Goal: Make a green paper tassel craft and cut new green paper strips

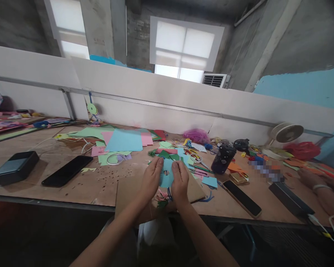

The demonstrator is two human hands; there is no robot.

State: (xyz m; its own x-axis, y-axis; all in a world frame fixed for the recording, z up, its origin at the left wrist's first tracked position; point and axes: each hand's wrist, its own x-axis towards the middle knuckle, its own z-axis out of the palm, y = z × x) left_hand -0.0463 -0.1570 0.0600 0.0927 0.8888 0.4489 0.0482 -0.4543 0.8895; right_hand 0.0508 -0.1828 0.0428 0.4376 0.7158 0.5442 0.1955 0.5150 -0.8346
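At left, a black phone [67, 170] is seen on the table [80, 193]. By the left hand [152, 175], one edge of the blue paper [166, 181] is pinched above brown cardboard [128, 190]; the opposite edge is gripped by the right hand [180, 181]. A holding or shaping step seems in hand; even, light pressure would be called for next. Farther right, a dark tumbler [222, 159] is seen.

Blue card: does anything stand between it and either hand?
Nothing visible does: the left hand and right hand hold the blue card directly by its opposite sides. Pink strands show just below it in the view; its underside is hidden.
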